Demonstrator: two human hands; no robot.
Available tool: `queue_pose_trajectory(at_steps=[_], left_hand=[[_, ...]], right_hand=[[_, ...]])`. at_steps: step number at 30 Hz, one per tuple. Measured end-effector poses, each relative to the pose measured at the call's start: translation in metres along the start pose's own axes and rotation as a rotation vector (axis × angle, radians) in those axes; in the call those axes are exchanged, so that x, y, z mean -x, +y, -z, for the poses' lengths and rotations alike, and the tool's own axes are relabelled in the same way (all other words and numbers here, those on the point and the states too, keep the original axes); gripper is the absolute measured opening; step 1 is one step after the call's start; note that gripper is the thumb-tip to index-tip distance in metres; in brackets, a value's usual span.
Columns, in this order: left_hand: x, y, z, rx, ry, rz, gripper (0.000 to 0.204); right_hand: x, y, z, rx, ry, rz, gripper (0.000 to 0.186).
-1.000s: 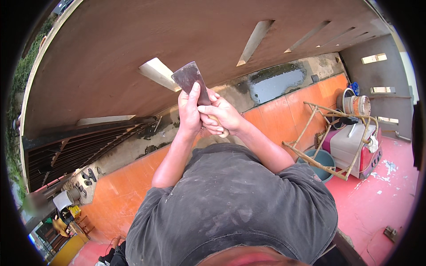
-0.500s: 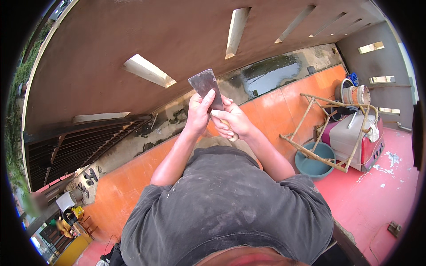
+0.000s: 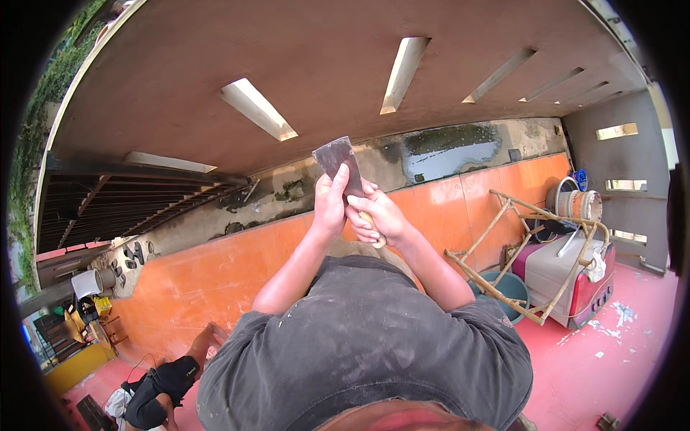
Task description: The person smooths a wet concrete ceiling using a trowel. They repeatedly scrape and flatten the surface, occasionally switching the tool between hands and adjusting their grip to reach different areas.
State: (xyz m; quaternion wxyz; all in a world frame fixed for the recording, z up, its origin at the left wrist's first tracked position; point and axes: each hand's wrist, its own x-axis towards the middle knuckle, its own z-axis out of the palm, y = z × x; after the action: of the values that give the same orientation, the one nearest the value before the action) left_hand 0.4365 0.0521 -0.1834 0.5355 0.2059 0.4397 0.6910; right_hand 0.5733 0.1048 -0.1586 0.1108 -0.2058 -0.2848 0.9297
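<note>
A putty knife (image 3: pixel 335 155) with a wide dark blade and a light wooden handle is in front of my chest, blade pointing up and away. My left hand (image 3: pixel 330 206) pinches the lower blade, its thumb flat along the face. My right hand (image 3: pixel 383 218) is closed round the handle, whose end shows below the fingers. The two hands are close together at the base of the blade. Some fingers of both hands are hidden behind the knife.
A brown wall (image 3: pixel 323 65) with slots rises ahead, a wet gutter (image 3: pixel 449 154) at its foot. Right are a bamboo frame (image 3: pixel 471 267), a teal basin (image 3: pixel 512 289), a white-and-red machine (image 3: pixel 550 266) and buckets (image 3: pixel 581 206). Someone in dark clothes (image 3: pixel 162 391) is low at left, near shoes (image 3: pixel 134 255).
The view has shifted, so the wall and knife appear lower. Another person has come into view at the lower left. My grip on the putty knife looks much the same.
</note>
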Motion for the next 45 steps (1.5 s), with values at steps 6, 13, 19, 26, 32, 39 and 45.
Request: queue_pose_trajectory(at_steps=[6,13,19,26,32,39,45], left_hand=[[-0.030,0.031,0.013,0.045,0.007,-0.078,0.048],[-0.100,0.089,0.034,0.087,-0.038,-0.155,0.044],[-0.187,0.153,0.035,0.009,-0.073,-0.164,0.050],[-0.246,0.215,0.028,-0.117,-0.083,-0.200,0.059],[-0.257,0.220,0.026,-0.080,-0.048,-0.194,0.053],[-0.252,0.232,0.019,-0.049,-0.035,-0.196,0.051],[-0.246,0.228,0.016,-0.059,-0.049,-0.225,0.060]], right_hand=[[-0.042,-0.015,-0.001,-0.017,-0.118,-0.041,0.009],[-0.118,-0.063,-0.032,-0.041,-0.150,0.003,0.009],[-0.192,-0.115,-0.049,0.098,-0.073,0.194,0.014],[-0.247,-0.164,-0.073,0.104,-0.096,0.316,0.015],[-0.259,-0.169,-0.069,0.126,-0.064,0.341,0.016],[-0.259,-0.181,-0.072,0.172,-0.079,0.292,0.019],[-0.249,-0.193,-0.076,0.252,-0.098,0.262,0.024]])
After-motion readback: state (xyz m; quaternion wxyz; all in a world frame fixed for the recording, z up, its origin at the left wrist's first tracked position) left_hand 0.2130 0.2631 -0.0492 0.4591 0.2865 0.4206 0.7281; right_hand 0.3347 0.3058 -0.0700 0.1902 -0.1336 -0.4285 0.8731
